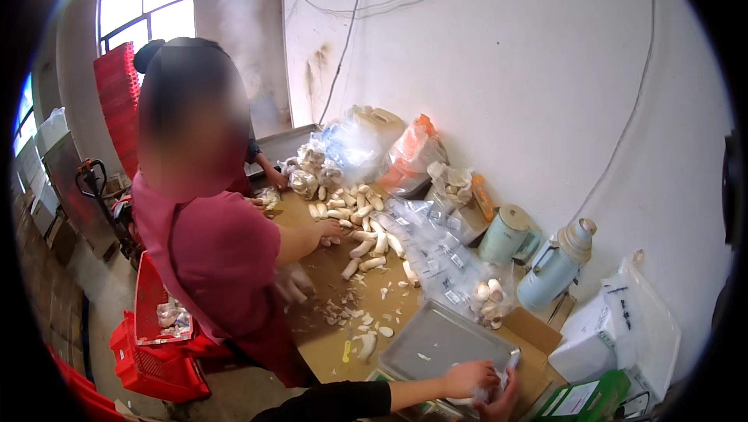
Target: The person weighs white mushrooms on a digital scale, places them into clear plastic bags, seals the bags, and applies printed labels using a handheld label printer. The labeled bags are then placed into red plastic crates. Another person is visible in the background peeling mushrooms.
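Observation:
My left hand (469,379), reaching in from a black sleeve, grips a clear plastic bag (488,391) at the bottom of the view. Close beside it, my right hand (504,400) holds the same bag from the right. What the bag contains is mostly hidden by my fingers. Both hands are over the near right corner of a grey metal tray (444,334), which bears a small pale scrap. Part of a scale (429,409) shows under my left forearm. Beyond the tray, a bag of mushrooms (491,299) stands by flat printed plastic bags (435,255).
A co-worker in a red top (222,246) reaches across the table (310,328) towards piled king oyster mushrooms (365,235). Trimmings and a yellow-handled tool (346,352) lie nearer. Along the wall stand a jug (507,234), a thermos flask (552,267) and a white box (584,334).

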Motion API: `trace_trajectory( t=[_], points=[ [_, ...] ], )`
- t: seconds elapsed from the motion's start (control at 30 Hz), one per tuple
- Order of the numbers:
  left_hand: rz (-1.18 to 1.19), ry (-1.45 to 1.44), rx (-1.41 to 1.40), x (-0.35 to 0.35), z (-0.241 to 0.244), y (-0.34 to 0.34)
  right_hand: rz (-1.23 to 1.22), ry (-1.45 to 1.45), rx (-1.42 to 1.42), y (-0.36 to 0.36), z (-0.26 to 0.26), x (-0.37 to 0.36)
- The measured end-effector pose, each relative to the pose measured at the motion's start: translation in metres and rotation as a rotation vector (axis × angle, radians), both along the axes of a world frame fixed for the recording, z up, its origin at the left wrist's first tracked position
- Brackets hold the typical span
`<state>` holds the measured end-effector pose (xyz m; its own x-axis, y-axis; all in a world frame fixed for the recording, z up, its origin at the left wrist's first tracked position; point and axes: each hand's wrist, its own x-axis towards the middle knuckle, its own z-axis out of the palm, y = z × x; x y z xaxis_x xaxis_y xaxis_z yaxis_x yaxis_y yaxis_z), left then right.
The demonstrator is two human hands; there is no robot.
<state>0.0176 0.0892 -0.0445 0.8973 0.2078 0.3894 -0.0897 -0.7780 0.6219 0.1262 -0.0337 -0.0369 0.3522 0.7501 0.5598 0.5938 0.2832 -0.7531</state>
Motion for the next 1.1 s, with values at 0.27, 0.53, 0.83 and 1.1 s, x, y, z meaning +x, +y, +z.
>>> trace_trajectory(
  t=[0.27,0.53,0.83,1.1],
  points=[
    [0.161,0.151,0.177,0.010,0.004,0.001,0.025,-0.190,-0.307,0.010,-0.022,0.018],
    [0.160,-0.061,0.288,0.010,0.007,0.004,0.025,-0.150,-0.282,0.008,-0.030,0.015],
    [0.171,0.345,0.335,0.010,0.019,0.000,-0.115,-0.330,-0.302,0.006,-0.019,0.005],
    [0.068,0.298,0.403,-0.039,0.083,-0.028,0.167,0.853,-0.256,-0.067,0.011,0.010]
  ],
)
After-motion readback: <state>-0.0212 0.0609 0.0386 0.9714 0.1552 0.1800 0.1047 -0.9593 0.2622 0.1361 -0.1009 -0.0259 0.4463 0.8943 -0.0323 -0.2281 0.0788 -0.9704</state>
